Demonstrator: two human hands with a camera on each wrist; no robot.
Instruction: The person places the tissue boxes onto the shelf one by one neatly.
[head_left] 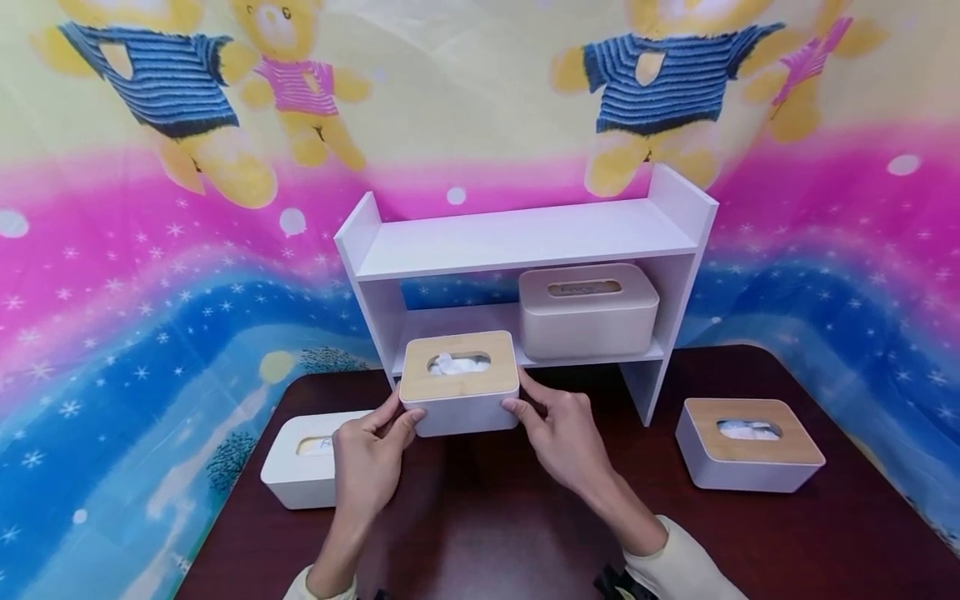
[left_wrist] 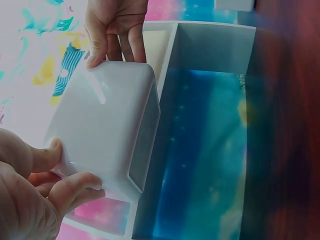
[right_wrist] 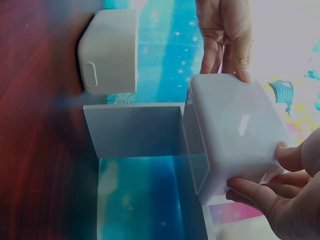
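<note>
Head view: near the middle of the frame, the left hand [head_left: 371, 458] and the right hand [head_left: 568, 435] pinch the two ends of a tissue box [head_left: 465, 410] with a wooden top. Soft white stuff [head_left: 459, 365] shows in its hole, but its shape is hard to see. I cannot tell if the tissue box touches the shelf [head_left: 525, 242] behind it; it covers part of the low board. The left hand hides one end of a white box [head_left: 302, 475], lower left. A big box [head_left: 588, 325] sits on the shelf, its writing too blurry to read. Another wooden-topped box [head_left: 750, 475] stands lower right on the dark table [head_left: 465, 533]. The bottom edge cuts off both sleeves [head_left: 678, 562].
</note>
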